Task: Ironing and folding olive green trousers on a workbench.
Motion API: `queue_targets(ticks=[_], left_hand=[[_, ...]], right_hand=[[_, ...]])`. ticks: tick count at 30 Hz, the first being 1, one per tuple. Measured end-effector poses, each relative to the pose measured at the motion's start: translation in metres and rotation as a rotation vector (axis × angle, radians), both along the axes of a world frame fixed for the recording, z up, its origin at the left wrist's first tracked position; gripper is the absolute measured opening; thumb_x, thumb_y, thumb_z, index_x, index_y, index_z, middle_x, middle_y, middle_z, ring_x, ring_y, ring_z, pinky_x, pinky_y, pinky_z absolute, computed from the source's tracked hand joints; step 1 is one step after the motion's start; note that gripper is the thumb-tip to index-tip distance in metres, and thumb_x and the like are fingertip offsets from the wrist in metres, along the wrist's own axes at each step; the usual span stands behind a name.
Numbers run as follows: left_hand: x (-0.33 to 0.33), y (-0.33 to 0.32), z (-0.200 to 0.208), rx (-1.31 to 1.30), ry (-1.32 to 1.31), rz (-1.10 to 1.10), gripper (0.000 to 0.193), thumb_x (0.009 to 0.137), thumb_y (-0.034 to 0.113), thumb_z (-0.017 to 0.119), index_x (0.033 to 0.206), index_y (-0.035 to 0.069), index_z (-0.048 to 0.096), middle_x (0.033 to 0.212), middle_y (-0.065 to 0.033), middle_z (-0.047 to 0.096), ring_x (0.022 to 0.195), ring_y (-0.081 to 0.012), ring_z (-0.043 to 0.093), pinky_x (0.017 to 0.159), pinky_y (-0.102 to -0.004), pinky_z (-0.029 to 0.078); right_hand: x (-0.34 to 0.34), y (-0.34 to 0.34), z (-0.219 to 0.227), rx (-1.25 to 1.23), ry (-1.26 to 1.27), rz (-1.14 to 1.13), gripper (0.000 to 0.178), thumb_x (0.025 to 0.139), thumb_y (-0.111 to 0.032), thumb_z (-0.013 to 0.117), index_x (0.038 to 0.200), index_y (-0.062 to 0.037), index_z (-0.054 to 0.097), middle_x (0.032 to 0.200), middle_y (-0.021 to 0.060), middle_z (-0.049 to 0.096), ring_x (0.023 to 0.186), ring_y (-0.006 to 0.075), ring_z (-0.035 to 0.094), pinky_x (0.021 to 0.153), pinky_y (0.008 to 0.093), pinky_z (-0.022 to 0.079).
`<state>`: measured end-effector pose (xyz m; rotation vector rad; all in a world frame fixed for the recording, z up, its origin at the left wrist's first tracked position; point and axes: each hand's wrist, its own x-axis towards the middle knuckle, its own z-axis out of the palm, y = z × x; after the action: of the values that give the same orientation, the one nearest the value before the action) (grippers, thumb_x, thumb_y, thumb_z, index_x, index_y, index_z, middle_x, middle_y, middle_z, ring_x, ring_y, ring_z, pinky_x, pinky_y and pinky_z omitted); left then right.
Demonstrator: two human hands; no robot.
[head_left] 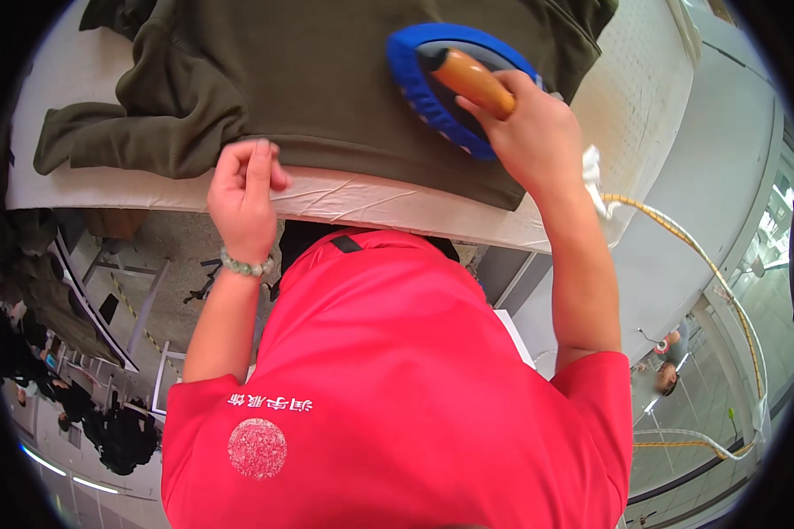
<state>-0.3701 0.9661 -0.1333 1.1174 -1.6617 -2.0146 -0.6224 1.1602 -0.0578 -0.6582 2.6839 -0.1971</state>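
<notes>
A dark olive garment (318,84) lies spread on a padded pressing table, its hem running along the near edge. My right hand (538,132) is wrapped round the orange-brown handle of an iron (475,81) with a blue rim, which sits on the right part of the cloth. At the hem further left is my left hand (245,189), closed with its fingers curled in. Whether it pinches any cloth is hidden. To its left, a loose, rumpled part of the garment, like a sleeve, lies in folds.
The pale cover of the pressing table (640,115) shows to the right of the garment. A yellow and white hose (679,231) loops down on the right beside a grey panel (723,132). Metal frames (137,295) and people in dark clothes (119,432) are at the left.
</notes>
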Motion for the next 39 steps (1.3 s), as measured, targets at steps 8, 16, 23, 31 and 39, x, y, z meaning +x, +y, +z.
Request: queue_targets(ticks=[8, 16, 23, 31, 39], left_hand=[[-0.158, 0.013, -0.014, -0.837, 0.037, -0.243, 0.06, 0.102, 0.042, 0.058, 0.146, 0.001, 0.048, 0.149, -0.0215, 0.047, 0.142, -0.0325, 0.042, 0.118, -0.0438, 0.031], [-0.258, 0.036, -0.032, -1.025, -0.217, -0.286, 0.072, 0.103, 0.046, 0.05, 0.157, 0.004, 0.027, 0.163, -0.0207, 0.026, 0.153, -0.0377, 0.019, 0.124, -0.0507, 0.017], [-0.271, 0.04, -0.081, -1.455, -0.359, -0.154, 0.078, 0.101, 0.06, 0.046, 0.155, 0.004, 0.034, 0.16, -0.0191, 0.034, 0.15, -0.034, 0.027, 0.124, -0.0513, 0.017], [-0.269, 0.044, -0.075, -1.415, -0.461, -0.237, 0.083, 0.1, 0.065, 0.038, 0.157, 0.005, 0.028, 0.162, -0.0179, 0.03, 0.153, -0.0337, 0.023, 0.124, -0.0551, 0.011], [-0.272, 0.047, -0.071, -1.385, -0.465, -0.26, 0.081, 0.101, 0.063, 0.039, 0.157, 0.005, 0.029, 0.162, -0.0173, 0.03, 0.153, -0.0326, 0.023, 0.124, -0.0533, 0.011]], right_hand=[[-0.055, 0.135, 0.01, -0.117, -0.15, -0.493, 0.046, 0.088, -0.042, 0.078, 0.107, -0.0003, 0.069, 0.081, 0.0084, 0.07, 0.076, 0.0181, 0.065, 0.075, 0.0333, 0.052], [-0.058, 0.171, -0.03, -0.36, 0.739, 0.038, 0.055, 0.083, -0.034, 0.082, 0.123, -0.0021, 0.063, 0.108, 0.0115, 0.07, 0.098, 0.0305, 0.066, 0.087, 0.0384, 0.052], [-0.013, 0.099, -0.064, -0.266, -0.097, -0.472, 0.065, 0.079, -0.036, 0.086, 0.126, -0.0016, 0.056, 0.111, 0.0153, 0.067, 0.099, 0.031, 0.066, 0.084, 0.0389, 0.054], [-0.019, 0.103, -0.055, -0.214, -0.124, -0.386, 0.067, 0.078, -0.049, 0.082, 0.115, 0.0015, 0.057, 0.093, 0.0213, 0.072, 0.088, 0.0405, 0.07, 0.077, 0.0482, 0.054], [-0.025, 0.105, -0.08, -0.2, -0.344, -0.323, 0.061, 0.078, -0.051, 0.081, 0.099, 0.002, 0.062, 0.087, 0.0243, 0.072, 0.086, 0.0439, 0.069, 0.074, 0.0524, 0.053]])
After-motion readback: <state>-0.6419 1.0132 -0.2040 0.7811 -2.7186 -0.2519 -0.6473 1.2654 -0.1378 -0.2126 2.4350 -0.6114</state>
